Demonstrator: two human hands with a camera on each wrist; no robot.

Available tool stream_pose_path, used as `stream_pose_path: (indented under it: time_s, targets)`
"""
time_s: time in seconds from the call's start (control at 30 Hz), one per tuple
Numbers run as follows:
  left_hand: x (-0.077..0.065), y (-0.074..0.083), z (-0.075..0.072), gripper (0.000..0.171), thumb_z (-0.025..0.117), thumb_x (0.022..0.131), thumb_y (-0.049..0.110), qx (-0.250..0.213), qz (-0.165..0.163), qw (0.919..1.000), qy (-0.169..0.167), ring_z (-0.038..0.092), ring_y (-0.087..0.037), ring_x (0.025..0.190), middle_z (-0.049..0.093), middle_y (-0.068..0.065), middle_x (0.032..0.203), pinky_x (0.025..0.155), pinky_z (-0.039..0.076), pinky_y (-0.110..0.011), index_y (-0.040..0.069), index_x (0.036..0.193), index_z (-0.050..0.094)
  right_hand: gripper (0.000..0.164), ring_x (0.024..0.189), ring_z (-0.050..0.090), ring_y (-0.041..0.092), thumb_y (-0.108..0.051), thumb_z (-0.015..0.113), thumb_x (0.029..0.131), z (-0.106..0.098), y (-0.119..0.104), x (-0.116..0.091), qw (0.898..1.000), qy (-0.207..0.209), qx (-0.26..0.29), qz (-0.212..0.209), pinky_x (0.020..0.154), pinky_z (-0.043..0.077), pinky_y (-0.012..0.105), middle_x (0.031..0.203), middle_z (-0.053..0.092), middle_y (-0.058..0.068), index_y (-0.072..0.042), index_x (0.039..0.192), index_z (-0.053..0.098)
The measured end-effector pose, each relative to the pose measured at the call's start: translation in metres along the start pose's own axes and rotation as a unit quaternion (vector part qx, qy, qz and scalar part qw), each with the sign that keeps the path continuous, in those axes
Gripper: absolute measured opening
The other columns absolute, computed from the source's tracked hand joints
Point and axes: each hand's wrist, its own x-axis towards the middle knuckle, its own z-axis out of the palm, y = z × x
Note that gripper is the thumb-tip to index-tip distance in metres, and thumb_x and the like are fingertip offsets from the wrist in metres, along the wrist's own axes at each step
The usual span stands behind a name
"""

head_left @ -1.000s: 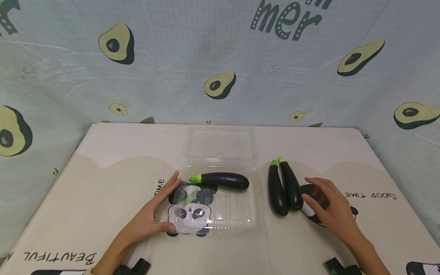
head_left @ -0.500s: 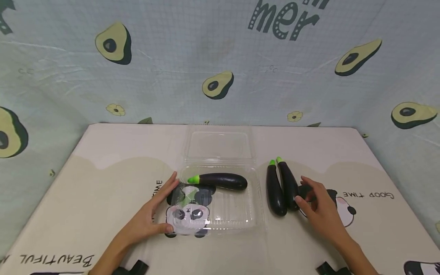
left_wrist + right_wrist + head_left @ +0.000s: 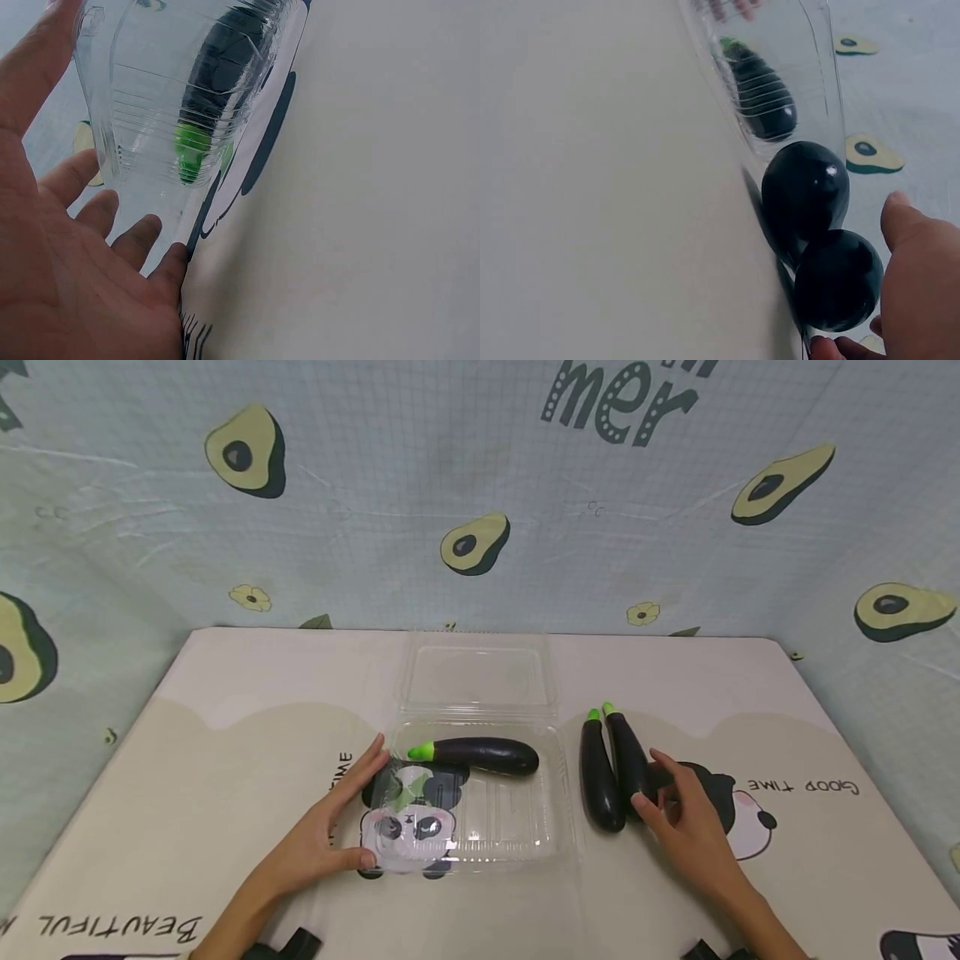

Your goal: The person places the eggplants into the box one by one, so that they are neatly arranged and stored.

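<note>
Head view: we see the left hand [image 3: 318, 839], fingers spread, at the side of a clear rectangular plastic container [image 3: 510, 818]; inside, a glossy purple-black eggplant [image 3: 491, 755] points its green stem toward those fingertips. The right hand [image 3: 690, 833] has thumb and fingers parted beside a second matching eggplant [image 3: 628, 752], contact unclear; a third matching eggplant [image 3: 600, 781] lies just beyond.

On the avocado-print cloth [image 3: 345, 452], large dark-green letters read "mer" [image 3: 619, 402], with cropped letters [image 3: 689, 367] above. The worktop [image 3: 450, 914] bears, upside down, "GOOD TIME" [image 3: 804, 787] and "BEAUTIFUL" [image 3: 120, 928]; a sideways word [image 3: 343, 767], partly hidden, seems to end in "IME".
</note>
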Motion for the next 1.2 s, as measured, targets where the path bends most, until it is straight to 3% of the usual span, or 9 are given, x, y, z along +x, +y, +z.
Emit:
stream_pose_path:
  time_s: [0.57,1.0,1.07,1.2]
  targets:
    - [-0.0013,0.0002,-0.0012,0.098,0.082,0.07,0.025,-0.004,0.008,1.0,-0.001,0.007,-0.021,0.146,0.01,-0.003,0.16,0.109,0.01,-0.016,0.013,0.151,0.028,0.066,0.063,0.042,0.009,-0.014,0.076,0.081,0.0036,0.0015,-0.0006,0.999,0.004,0.013,0.041,0.054,0.032,0.024,0.11,0.053,0.0,-0.007,0.139,0.045]
    - [-0.0002,-0.0005,-0.0006,0.099,0.081,0.069,0.024,0.0,0.001,1.0,0.0,0.007,-0.021,0.146,0.01,-0.001,0.16,0.108,0.01,-0.016,0.015,0.152,0.028,0.068,0.062,0.041,0.009,-0.014,0.079,0.079,0.0027,0.0014,-0.0003,0.999,0.004,0.013,0.037,0.054,0.032,0.023,0.11,0.053,-0.001,-0.007,0.139,0.045]
    - [-0.0003,-0.0006,-0.0004,0.098,0.081,0.069,0.024,0.002,-0.001,1.0,0.0,0.008,-0.02,0.146,0.01,-0.001,0.16,0.109,0.011,-0.02,0.015,0.152,0.028,0.069,0.062,0.042,0.009,-0.014,0.079,0.079,0.0026,0.0013,-0.0004,0.999,0.006,0.011,0.035,0.054,0.032,0.023,0.11,0.053,-0.001,-0.008,0.139,0.046]
    - [0.0004,-0.001,-0.0003,0.098,0.081,0.069,0.025,0.008,-0.007,0.9999,0.001,0.008,-0.019,0.146,0.01,0.0,0.16,0.111,0.014,-0.05,0.016,0.152,0.028,0.067,0.062,0.043,0.009,-0.015,0.08,0.078,0.0028,0.001,-0.0001,0.999,0.015,0.004,0.033,0.054,0.033,0.021,0.107,0.053,-0.003,-0.009,0.137,0.049]
